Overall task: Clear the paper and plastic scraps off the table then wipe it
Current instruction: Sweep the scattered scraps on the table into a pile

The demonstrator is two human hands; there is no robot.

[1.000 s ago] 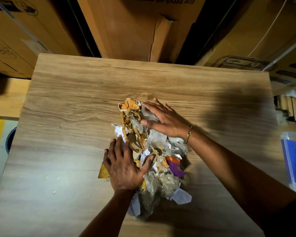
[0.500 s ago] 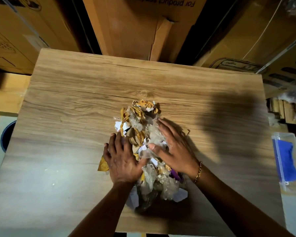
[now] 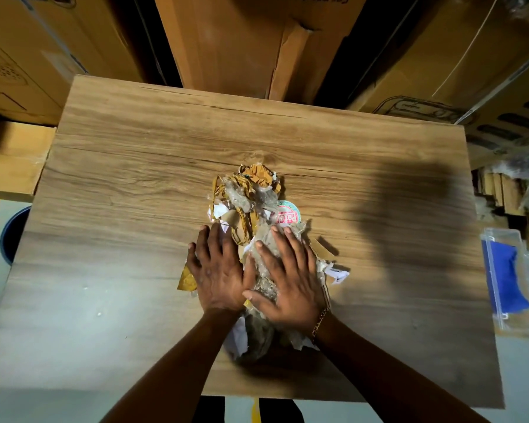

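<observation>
- Wooden table [image 3: 110, 190] carries my heap of paper and plastic scraps [image 3: 251, 196].
- Left hand [image 3: 219, 270] and right hand [image 3: 287, 279] press flat on it, fingers spread, gripping nothing.

One light wood-grain tabletop [image 3: 110, 184] carries one heap of crumpled brown paper, white paper and clear plastic scraps [image 3: 251, 196]. Two bare hands, left [image 3: 219, 270] and right [image 3: 290, 279], lie on it. One round red-and-white printed label [image 3: 287, 215] shows. Three big brown cardboard boxes [image 3: 242, 41] stand at the far side.

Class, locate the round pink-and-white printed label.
In the head view, the round pink-and-white printed label lies mid-table on the scrap pile's right edge, just beyond the right hand's fingertips.
</observation>
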